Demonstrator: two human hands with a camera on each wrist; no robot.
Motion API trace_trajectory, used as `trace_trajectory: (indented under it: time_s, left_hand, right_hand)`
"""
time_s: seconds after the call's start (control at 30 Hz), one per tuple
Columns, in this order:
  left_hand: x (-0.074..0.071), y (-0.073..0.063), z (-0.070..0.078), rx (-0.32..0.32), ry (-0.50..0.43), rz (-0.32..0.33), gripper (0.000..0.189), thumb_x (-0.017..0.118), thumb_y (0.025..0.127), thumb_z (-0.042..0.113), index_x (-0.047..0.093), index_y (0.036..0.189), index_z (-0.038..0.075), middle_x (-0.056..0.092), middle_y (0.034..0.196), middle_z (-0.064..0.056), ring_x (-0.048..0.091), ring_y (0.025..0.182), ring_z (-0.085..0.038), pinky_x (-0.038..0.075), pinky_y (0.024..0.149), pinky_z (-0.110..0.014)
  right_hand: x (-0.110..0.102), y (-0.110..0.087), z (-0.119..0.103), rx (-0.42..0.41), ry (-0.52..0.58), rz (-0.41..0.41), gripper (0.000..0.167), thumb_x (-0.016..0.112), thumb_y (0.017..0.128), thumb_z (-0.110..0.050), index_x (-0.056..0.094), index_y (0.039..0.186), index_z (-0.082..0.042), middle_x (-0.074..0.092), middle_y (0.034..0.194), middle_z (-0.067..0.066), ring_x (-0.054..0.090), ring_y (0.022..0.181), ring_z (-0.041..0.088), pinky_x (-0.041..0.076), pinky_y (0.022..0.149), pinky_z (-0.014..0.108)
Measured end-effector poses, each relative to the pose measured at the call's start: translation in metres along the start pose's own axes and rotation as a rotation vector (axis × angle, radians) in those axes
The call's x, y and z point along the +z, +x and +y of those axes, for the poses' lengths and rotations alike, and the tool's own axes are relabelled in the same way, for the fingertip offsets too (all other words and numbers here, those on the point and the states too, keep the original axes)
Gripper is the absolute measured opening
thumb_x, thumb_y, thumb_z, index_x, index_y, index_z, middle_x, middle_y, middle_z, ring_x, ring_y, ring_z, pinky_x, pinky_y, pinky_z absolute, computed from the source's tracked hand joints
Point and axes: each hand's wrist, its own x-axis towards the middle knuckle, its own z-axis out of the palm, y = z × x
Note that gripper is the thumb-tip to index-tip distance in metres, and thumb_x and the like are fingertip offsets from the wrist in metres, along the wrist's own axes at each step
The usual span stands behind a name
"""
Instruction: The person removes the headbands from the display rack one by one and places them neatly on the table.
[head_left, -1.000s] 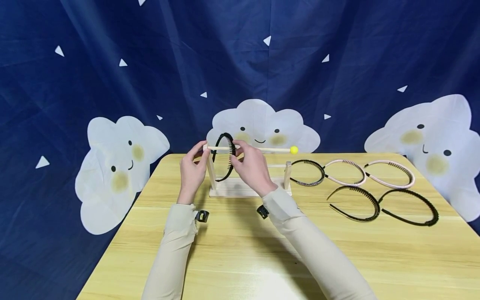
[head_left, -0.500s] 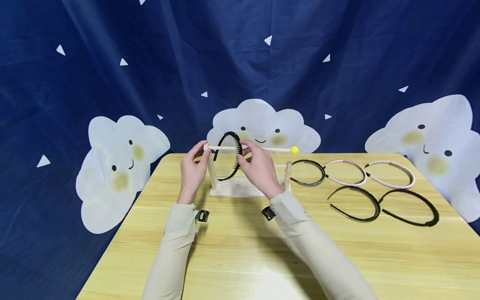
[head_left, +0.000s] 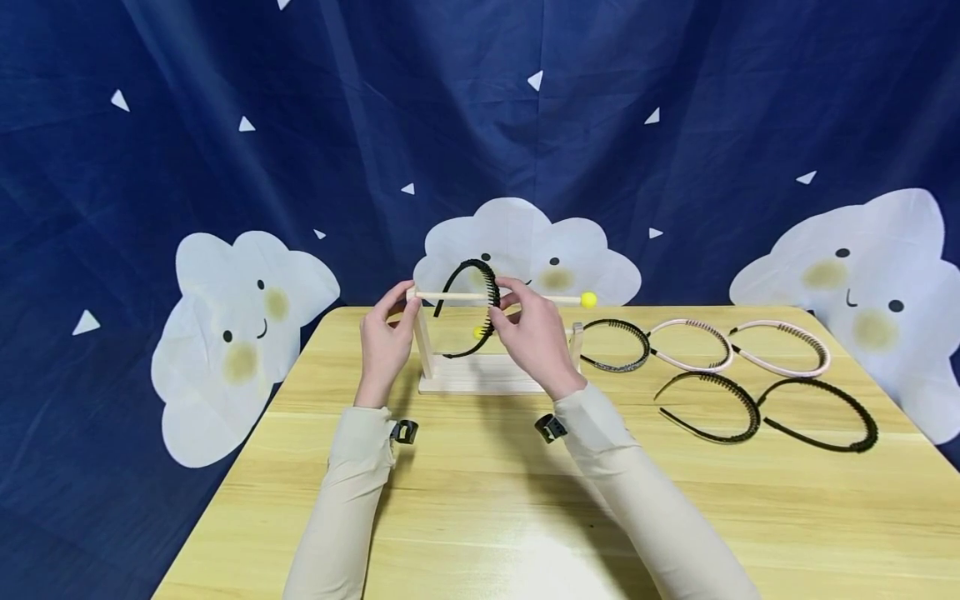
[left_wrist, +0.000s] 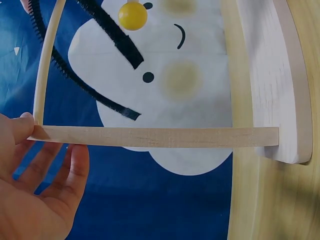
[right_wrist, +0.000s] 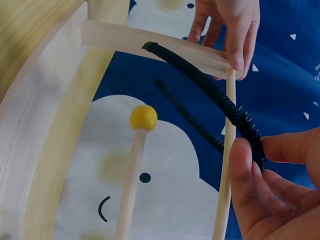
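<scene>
My right hand [head_left: 537,340] pinches a black toothed headband [head_left: 491,287] between thumb and fingers. The headband hangs around the upper rod [head_left: 453,296] of a wooden stand, its two ends pointing left and down, as the right wrist view also shows. My left hand [head_left: 386,343] pinches the top of the stand's left upright [head_left: 422,337], where the rod joins it. The rod's far right end carries a yellow ball [head_left: 588,300]. In the left wrist view the left thumb and fingers [left_wrist: 77,167] lie on either side of the upright's end.
Several headbands lie on the table's right side: a dark glittery one [head_left: 617,368], two pale pink ones [head_left: 693,322] and two black ones. The stand's base [head_left: 480,375] rests on the table [head_left: 465,517]. A lower rod with a yellow ball [head_left: 478,332] comes from the shorter right upright [head_left: 576,346].
My right hand has moved to the right along the upper rod with the black headband in its pinch. The left hand has stayed at the top of the left upright.
</scene>
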Motion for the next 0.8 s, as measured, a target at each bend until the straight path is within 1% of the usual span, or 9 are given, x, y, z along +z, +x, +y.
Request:
trace_trajectory:
  time_s: [0.1, 0.17, 0.3, 0.37, 0.43, 0.53, 0.7, 0.8]
  left_hand:
    - [0.001, 0.000, 0.002, -0.005, 0.007, 0.002, 0.032, 0.068, 0.100, 0.013, 0.070, 0.130, 0.004, 0.070, 0.124, -0.022, 0.067, 0.106, -0.038, 0.048, 0.069, -0.007]
    - [0.002, -0.001, 0.007, -0.011, 0.015, 0.001, 0.032, 0.066, 0.100, 0.009, 0.068, 0.131, 0.001, 0.069, 0.124, -0.024, 0.067, 0.107, -0.041, 0.047, 0.069, -0.007]
    - [0.000, -0.007, 0.025, -0.017, 0.022, -0.008, 0.031, 0.064, 0.100, 0.005, 0.067, 0.131, -0.003, 0.068, 0.124, -0.028, 0.066, 0.107, -0.044, 0.047, 0.069, -0.008]
    - [-0.001, -0.010, 0.035, -0.017, 0.025, -0.012, 0.031, 0.064, 0.101, 0.004, 0.067, 0.130, -0.003, 0.068, 0.124, -0.028, 0.066, 0.107, -0.043, 0.047, 0.070, -0.008]
    - [-0.002, -0.011, 0.041, -0.014, 0.026, -0.013, 0.031, 0.063, 0.101, 0.004, 0.067, 0.130, -0.004, 0.068, 0.124, -0.027, 0.066, 0.107, -0.043, 0.047, 0.070, -0.008]
    - [-0.003, -0.012, 0.043, -0.010, 0.037, -0.013, 0.031, 0.063, 0.101, 0.005, 0.066, 0.131, -0.004, 0.068, 0.125, -0.026, 0.067, 0.107, -0.042, 0.046, 0.071, -0.008]
    - [-0.002, -0.012, 0.041, -0.006, 0.034, -0.015, 0.031, 0.063, 0.101, 0.005, 0.066, 0.130, -0.005, 0.068, 0.125, -0.027, 0.067, 0.107, -0.042, 0.046, 0.071, -0.008]
    - [-0.003, -0.012, 0.042, -0.005, 0.028, -0.013, 0.031, 0.064, 0.101, 0.005, 0.067, 0.130, -0.004, 0.069, 0.124, -0.027, 0.067, 0.107, -0.042, 0.047, 0.071, -0.009]
  right_hand:
    - [-0.002, -0.003, 0.003, 0.013, 0.001, 0.008, 0.044, 0.068, 0.098, -0.018, 0.061, 0.142, -0.017, 0.072, 0.103, 0.002, 0.074, 0.081, 0.017, 0.056, 0.066, 0.034]
    - [-0.004, -0.004, 0.005, 0.023, -0.002, 0.019, 0.044, 0.068, 0.098, -0.018, 0.061, 0.142, -0.018, 0.073, 0.104, 0.001, 0.074, 0.082, 0.018, 0.056, 0.066, 0.034]
    - [-0.008, -0.007, 0.010, 0.033, -0.005, 0.039, 0.044, 0.068, 0.098, -0.019, 0.061, 0.141, -0.018, 0.073, 0.105, 0.001, 0.074, 0.083, 0.018, 0.056, 0.066, 0.034]
    - [-0.010, -0.009, 0.012, 0.035, -0.004, 0.043, 0.044, 0.067, 0.098, -0.019, 0.061, 0.141, -0.018, 0.073, 0.105, 0.002, 0.074, 0.083, 0.018, 0.056, 0.067, 0.035]
    - [-0.013, -0.010, 0.014, 0.039, 0.007, 0.045, 0.044, 0.067, 0.098, -0.019, 0.061, 0.142, -0.018, 0.073, 0.106, 0.002, 0.074, 0.083, 0.018, 0.056, 0.068, 0.035]
    - [-0.018, -0.012, 0.017, 0.046, 0.029, 0.050, 0.044, 0.067, 0.098, -0.019, 0.060, 0.142, -0.017, 0.072, 0.106, 0.003, 0.074, 0.081, 0.019, 0.058, 0.067, 0.035]
    - [-0.026, -0.016, 0.024, 0.054, 0.055, 0.057, 0.045, 0.066, 0.099, -0.017, 0.059, 0.143, -0.015, 0.071, 0.106, 0.006, 0.074, 0.075, 0.019, 0.059, 0.064, 0.033]
    - [-0.030, -0.017, 0.028, 0.057, 0.062, 0.057, 0.045, 0.066, 0.099, -0.016, 0.058, 0.144, -0.014, 0.070, 0.107, 0.007, 0.074, 0.075, 0.022, 0.059, 0.063, 0.034]
